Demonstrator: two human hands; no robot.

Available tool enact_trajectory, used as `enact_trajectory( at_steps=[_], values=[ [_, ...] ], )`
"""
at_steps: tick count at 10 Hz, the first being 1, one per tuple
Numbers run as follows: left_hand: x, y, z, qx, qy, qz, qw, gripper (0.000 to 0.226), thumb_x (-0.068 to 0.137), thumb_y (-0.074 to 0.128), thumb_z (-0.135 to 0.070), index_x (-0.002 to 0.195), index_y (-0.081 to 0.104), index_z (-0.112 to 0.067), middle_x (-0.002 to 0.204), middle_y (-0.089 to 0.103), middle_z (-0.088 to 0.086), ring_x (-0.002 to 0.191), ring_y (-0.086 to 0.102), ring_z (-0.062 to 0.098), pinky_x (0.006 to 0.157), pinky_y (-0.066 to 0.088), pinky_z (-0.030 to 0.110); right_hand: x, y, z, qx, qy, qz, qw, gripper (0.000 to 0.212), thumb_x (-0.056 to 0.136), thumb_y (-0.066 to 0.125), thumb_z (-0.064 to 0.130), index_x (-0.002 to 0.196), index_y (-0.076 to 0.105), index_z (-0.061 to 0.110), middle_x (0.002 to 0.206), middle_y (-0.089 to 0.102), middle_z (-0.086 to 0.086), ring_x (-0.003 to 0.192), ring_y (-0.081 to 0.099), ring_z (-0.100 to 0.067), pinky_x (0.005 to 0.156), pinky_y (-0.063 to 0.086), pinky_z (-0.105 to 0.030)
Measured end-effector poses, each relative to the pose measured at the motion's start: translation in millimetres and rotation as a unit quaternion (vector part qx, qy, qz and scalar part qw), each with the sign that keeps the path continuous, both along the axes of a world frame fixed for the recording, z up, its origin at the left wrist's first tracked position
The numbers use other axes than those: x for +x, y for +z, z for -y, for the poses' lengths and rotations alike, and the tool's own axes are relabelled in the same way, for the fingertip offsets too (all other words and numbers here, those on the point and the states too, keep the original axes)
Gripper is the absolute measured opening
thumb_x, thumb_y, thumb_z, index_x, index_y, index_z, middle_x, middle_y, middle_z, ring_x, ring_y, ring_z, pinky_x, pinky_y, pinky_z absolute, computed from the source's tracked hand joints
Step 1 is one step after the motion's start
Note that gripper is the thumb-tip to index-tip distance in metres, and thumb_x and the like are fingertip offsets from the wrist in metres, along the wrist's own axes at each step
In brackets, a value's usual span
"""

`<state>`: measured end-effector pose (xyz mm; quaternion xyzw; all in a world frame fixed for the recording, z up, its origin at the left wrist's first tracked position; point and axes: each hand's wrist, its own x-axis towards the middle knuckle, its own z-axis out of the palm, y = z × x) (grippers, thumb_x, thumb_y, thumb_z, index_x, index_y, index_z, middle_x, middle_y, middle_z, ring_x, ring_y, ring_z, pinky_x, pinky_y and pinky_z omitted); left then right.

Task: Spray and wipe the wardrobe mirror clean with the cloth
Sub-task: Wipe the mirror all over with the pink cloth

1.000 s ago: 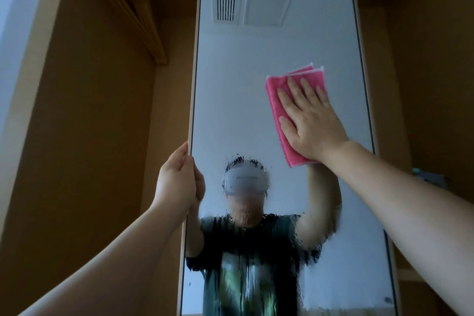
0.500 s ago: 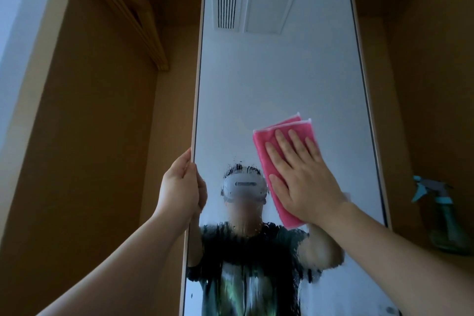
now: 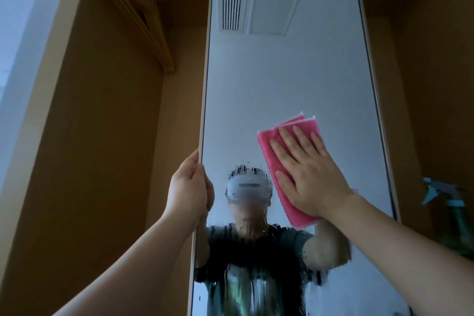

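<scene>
Head view: right hand (image 3: pixel 313 174) flat, pressing cloth (image 3: pixel 268 142) on mirror (image 3: pixel 282 79) right of centre; left hand (image 3: pixel 189 187) grips mirror's left edge; droplets (image 3: pixel 246 246) below may streak if cloth saturates.

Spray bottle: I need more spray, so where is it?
In the head view the spray bottle sits at the far right, inside the wardrobe, just right of the mirror.
</scene>
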<state>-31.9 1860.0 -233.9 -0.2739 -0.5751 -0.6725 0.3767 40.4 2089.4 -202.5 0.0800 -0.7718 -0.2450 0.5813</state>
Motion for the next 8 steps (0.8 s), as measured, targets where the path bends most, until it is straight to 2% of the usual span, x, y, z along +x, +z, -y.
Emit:
enact_trajectory(
  at_steps=[1,2,3,4,5,6,7,8],
  values=[
    [-3.3,-0.8,-1.7,0.028,-0.028,0.003,0.999,0.035,0.102,0.039,-0.015,0.127,0.058,-0.032,0.058,0.058,-0.020,0.045,0.054,-0.009,0.042,0.041,0.005,-0.4,7.3,2.0,-0.002,0.002,0.004,1.000,0.063,0.095,0.027,0.045,0.151,0.028,0.016,0.158,0.024,-0.009,0.146,0.021,-0.032,0.119,0.010,-0.051],
    [-2.5,-0.9,-3.7,0.039,-0.027,0.008,0.999,0.035,0.103,0.037,-0.014,0.130,0.056,-0.026,0.057,0.058,-0.019,0.047,0.054,-0.005,0.047,0.044,0.010,1.0,17.7,4.9,0.000,0.005,0.008,1.000,0.064,0.093,0.028,0.045,0.150,0.033,0.016,0.157,0.028,-0.010,0.145,0.024,-0.033,0.118,0.013,-0.052],
    [-7.1,-1.4,-1.3,0.002,-0.013,-0.016,1.000,0.036,0.101,0.039,-0.016,0.135,0.051,-0.016,0.071,0.051,-0.016,0.056,0.049,0.000,0.052,0.044,0.023,2.3,35.1,10.9,0.003,0.007,0.013,1.000,0.064,0.092,0.028,0.045,0.149,0.035,0.015,0.156,0.029,-0.011,0.144,0.025,-0.033,0.119,0.013,-0.051],
    [-10.3,-2.2,-0.7,-0.007,-0.005,-0.025,1.000,0.036,0.101,0.039,-0.019,0.135,0.051,-0.017,0.073,0.050,-0.018,0.058,0.049,-0.001,0.052,0.043,0.021,1.2,60.6,19.6,-0.008,0.003,0.015,1.000,0.068,0.090,0.022,0.046,0.150,0.031,0.017,0.158,0.024,-0.009,0.146,0.020,-0.032,0.119,0.009,-0.050],
    [-16.0,-2.2,-1.7,0.026,-0.017,-0.021,0.999,0.036,0.101,0.038,-0.016,0.130,0.057,-0.026,0.068,0.057,-0.022,0.056,0.055,-0.005,0.051,0.045,0.012,-3.7,95.9,30.7,-0.029,0.003,0.003,1.000,0.072,0.088,0.012,0.050,0.153,0.022,0.020,0.161,0.015,-0.006,0.148,0.012,-0.029,0.120,0.002,-0.047],
    [-29.7,-1.6,-2.2,0.041,-0.048,-0.020,0.998,0.038,0.098,0.040,-0.024,0.113,0.063,-0.050,0.061,0.061,-0.028,0.053,0.058,-0.010,0.047,0.043,0.006,-9.2,126.6,41.5,-0.046,0.003,-0.008,0.999,0.069,0.090,0.014,0.048,0.154,0.017,0.021,0.162,0.010,-0.006,0.149,0.008,-0.028,0.120,0.000,-0.047],
    [-37.0,-3.8,-0.2,0.035,-0.041,-0.010,0.998,0.038,0.094,0.041,-0.032,0.116,0.059,-0.057,0.065,0.063,-0.028,0.056,0.059,-0.009,0.047,0.043,0.007,-13.1,134.9,43.5,-0.041,0.000,-0.011,0.999,0.068,0.092,0.016,0.047,0.154,0.016,0.021,0.162,0.009,-0.006,0.149,0.007,-0.028,0.120,0.000,-0.048],
    [-39.9,-3.6,1.2,0.005,0.002,-0.010,1.000,0.028,0.090,0.044,-0.046,0.109,0.057,-0.062,0.066,0.062,-0.033,0.054,0.060,-0.008,0.044,0.043,0.010,-12.8,131.3,43.3,-0.038,-0.001,-0.015,0.999,0.066,0.093,0.016,0.046,0.154,0.016,0.020,0.162,0.009,-0.006,0.149,0.007,-0.029,0.120,0.001,-0.049]
  ],
)
